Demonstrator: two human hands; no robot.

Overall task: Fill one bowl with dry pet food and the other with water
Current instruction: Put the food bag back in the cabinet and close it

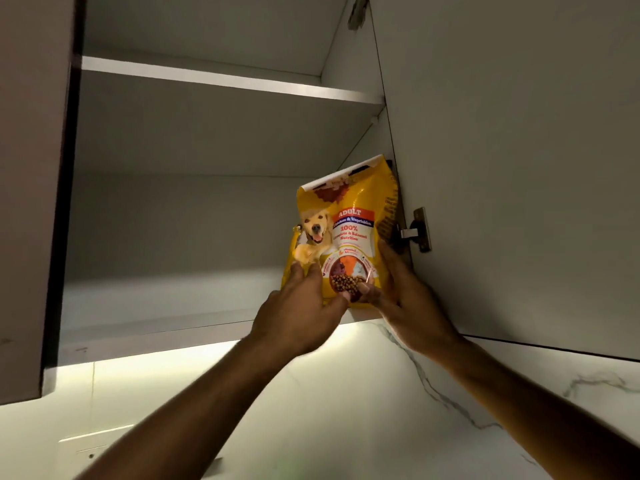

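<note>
Overhead, the pet food bag stands upright at the right end of the lower cabinet shelf, its base clasped between the left hand and the right hand, both equally near.

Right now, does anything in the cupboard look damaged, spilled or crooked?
Nothing is spilled or torn. The bag leans a little toward the open door at the right end of the lower shelf. Both hands, left and right, hold its bottom.
</note>
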